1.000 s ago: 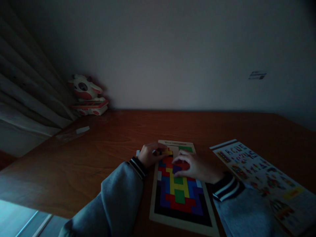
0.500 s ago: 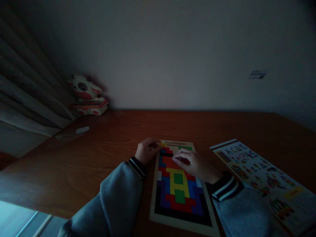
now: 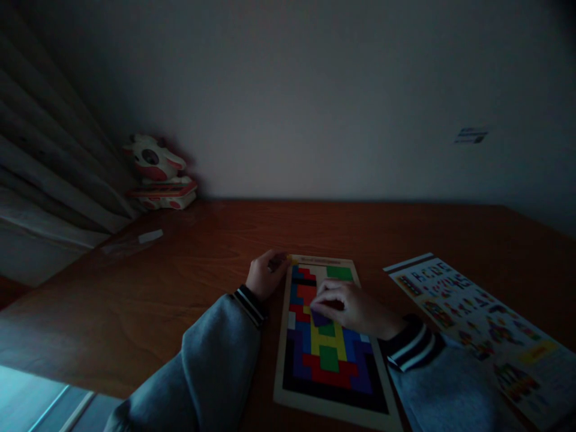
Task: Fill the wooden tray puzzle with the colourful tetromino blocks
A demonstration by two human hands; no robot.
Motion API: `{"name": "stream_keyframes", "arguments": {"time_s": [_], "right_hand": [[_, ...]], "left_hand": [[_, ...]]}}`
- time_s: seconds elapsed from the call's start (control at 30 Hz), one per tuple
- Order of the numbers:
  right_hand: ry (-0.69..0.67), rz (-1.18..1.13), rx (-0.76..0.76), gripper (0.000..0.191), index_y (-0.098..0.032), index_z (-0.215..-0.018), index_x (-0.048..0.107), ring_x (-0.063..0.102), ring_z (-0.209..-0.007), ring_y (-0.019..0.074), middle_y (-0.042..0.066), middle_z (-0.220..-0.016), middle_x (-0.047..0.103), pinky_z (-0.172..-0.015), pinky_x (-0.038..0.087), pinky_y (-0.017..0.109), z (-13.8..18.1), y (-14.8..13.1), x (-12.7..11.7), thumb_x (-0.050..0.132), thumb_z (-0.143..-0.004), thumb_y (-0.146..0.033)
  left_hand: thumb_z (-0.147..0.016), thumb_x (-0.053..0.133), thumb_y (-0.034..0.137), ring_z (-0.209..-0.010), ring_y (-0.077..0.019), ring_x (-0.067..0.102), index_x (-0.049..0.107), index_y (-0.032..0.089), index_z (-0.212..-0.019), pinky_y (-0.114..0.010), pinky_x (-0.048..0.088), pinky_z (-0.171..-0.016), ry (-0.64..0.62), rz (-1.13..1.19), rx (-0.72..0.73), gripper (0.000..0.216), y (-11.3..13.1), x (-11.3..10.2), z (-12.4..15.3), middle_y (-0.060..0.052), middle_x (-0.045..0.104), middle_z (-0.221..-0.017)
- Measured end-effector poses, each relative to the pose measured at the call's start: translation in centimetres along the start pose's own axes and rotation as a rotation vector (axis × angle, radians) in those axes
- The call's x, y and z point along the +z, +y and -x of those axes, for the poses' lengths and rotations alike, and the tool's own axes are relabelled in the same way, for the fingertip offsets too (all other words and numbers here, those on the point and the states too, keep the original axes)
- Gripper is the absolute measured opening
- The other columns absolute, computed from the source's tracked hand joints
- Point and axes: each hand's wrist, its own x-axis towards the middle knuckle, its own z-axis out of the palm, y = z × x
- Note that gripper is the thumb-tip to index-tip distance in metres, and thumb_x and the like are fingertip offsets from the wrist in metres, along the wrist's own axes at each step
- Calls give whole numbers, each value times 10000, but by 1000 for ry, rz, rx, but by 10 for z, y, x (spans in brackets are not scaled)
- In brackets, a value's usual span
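Note:
A wooden block-puzzle board [image 3: 279, 384] filled with coloured pieces lies on the table below both hands. My right hand [image 3: 351, 306] is over its middle, thumb and fingers pinched on a purple puzzle piece [image 3: 320, 319], which partly covers a green piece. At the board's top left corner, my left hand [image 3: 266, 276] is closed on a small yellow puzzle piece [image 3: 290, 260], mostly hidden by the fingers. A green piece [image 3: 339, 273] lies in the upper right of the board, beside a bare pale patch [image 3: 320, 273].
A printed sheet [image 3: 477, 324] of coloured block patterns lies right of the board. On the brown table [image 3: 216, 252], a cow-shaped toy [image 3: 159, 171] stands at the back left near the curtain [image 3: 54, 150]. A small white scrap [image 3: 150, 236] lies in front of it.
My right hand has moved down the board towards me, and a purple piece now shows in its fingers. My left hand has shifted slightly left with the yellow piece.

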Motion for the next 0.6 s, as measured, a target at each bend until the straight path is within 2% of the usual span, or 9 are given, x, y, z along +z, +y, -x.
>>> {"name": "stream_keyframes", "arguments": {"time_s": [0.1,0.23,0.43,0.6], "right_hand": [[121,28,37,266,-245,-947,751,639,-863,166,38,-914,668,-793,511,311,-4,7,4,549,-966,-417],[318,183,97,231,-243,-1087,718,629,-1023,221,74,-1057,665,-918,504,397,-15,18,6,600,-938,-374],[291,449,70,269,-262,-1158,709,635,-1052,258,92,-1125,650,-911,505,444,-32,26,9,613,-928,-362],[281,487,70,200,-264,-1055,742,621,-1060,268,92,-1128,656,-908,499,457,-38,27,14,644,-910,-360]], "left_hand": [[-900,619,352,-687,-147,649,684,168,-1035,-235,521,-621,18,-77,4,237,1,-2,-1,-39,714,-817],[-944,562,364,-717,-157,671,645,189,-971,-242,515,-638,-63,-138,-17,195,5,-2,0,-34,727,-853],[-997,471,305,-914,-186,720,546,234,-1002,-267,528,-766,-162,-203,-13,103,15,-2,4,-16,743,-1011],[-1007,460,306,-892,-196,725,522,228,-1018,-270,526,-743,-162,-308,-10,100,17,-3,3,-29,746,-992]]}}
